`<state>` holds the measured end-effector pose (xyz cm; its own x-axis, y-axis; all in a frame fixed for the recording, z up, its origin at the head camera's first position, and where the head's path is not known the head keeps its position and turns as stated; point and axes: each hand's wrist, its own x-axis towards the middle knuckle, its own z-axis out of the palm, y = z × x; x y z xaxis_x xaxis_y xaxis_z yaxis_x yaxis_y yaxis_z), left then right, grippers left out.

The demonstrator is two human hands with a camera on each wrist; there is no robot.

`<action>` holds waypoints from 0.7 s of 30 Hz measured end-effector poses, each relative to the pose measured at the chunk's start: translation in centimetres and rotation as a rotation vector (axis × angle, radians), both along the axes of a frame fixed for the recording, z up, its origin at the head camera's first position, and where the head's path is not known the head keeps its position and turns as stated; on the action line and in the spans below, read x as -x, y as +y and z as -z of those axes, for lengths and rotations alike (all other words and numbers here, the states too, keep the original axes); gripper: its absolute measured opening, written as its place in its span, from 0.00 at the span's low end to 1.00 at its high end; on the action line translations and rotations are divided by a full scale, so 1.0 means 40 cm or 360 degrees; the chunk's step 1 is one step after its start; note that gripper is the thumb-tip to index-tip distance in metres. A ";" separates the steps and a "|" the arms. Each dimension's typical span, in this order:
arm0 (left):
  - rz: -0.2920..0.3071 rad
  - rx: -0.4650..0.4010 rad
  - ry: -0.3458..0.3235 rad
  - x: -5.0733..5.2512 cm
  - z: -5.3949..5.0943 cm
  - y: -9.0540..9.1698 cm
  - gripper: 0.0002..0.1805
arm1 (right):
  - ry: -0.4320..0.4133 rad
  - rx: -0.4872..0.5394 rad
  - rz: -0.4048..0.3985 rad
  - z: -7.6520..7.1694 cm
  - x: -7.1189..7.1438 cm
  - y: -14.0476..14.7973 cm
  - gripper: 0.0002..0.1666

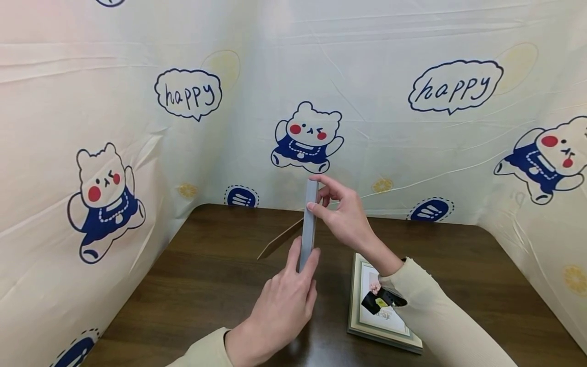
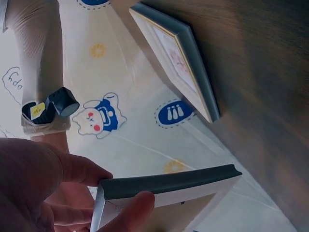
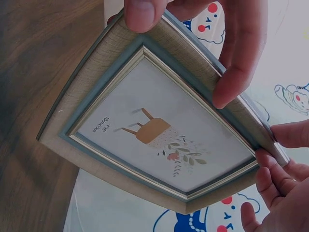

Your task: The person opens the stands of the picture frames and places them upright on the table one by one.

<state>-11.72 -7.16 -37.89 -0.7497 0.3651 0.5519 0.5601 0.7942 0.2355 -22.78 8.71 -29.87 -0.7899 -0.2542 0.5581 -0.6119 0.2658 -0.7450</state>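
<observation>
A picture frame (image 1: 309, 224) stands edge-on in the air above the table, held by both hands. My left hand (image 1: 285, 300) grips its near lower edge between thumb and fingers. At its upper far end, my right hand (image 1: 341, 211) pinches the edge. A thin brown board (image 1: 282, 238) juts out from its left side; how it is attached is hidden. In the right wrist view, the frame's front (image 3: 159, 130) shows a beige and blue-grey border round a print of a chair with flowers. Part of its back (image 2: 183, 212) appears in the left wrist view.
Another picture frame (image 1: 357, 306) lies face up on the dark wooden table (image 1: 220, 306), partly under the right forearm. A pale curtain (image 1: 367, 41) with cartoon bears hangs round the table's back and sides. A black wrist camera (image 1: 382, 300) sits on the right wrist.
</observation>
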 end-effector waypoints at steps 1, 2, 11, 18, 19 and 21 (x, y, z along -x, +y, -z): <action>0.0000 0.0005 0.0000 0.000 0.000 -0.001 0.34 | -0.0003 -0.0001 0.0001 0.000 0.000 0.000 0.28; 0.0001 0.0008 0.0000 0.001 0.000 -0.001 0.34 | -0.0006 -0.0003 0.0001 0.001 0.000 0.000 0.28; 0.0045 -0.0002 -0.0014 0.011 -0.005 -0.008 0.34 | 0.0002 -0.0013 0.0017 0.004 0.000 -0.002 0.28; 0.0059 -0.0029 -0.0028 0.017 -0.004 -0.013 0.34 | 0.0019 -0.0035 0.0026 0.008 0.004 -0.007 0.28; 0.0057 -0.0033 -0.0029 0.018 -0.004 -0.014 0.34 | 0.0025 -0.0039 0.0029 0.009 0.005 -0.008 0.28; 0.0059 -0.0043 -0.0037 0.019 -0.003 -0.015 0.34 | 0.0038 -0.0050 0.0039 0.011 0.007 -0.009 0.28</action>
<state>-12.47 -7.77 -37.75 -0.7487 0.3778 0.5448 0.5830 0.7663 0.2699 -23.05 8.33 -30.32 -0.7826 -0.2529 0.5688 -0.6224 0.3039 -0.7213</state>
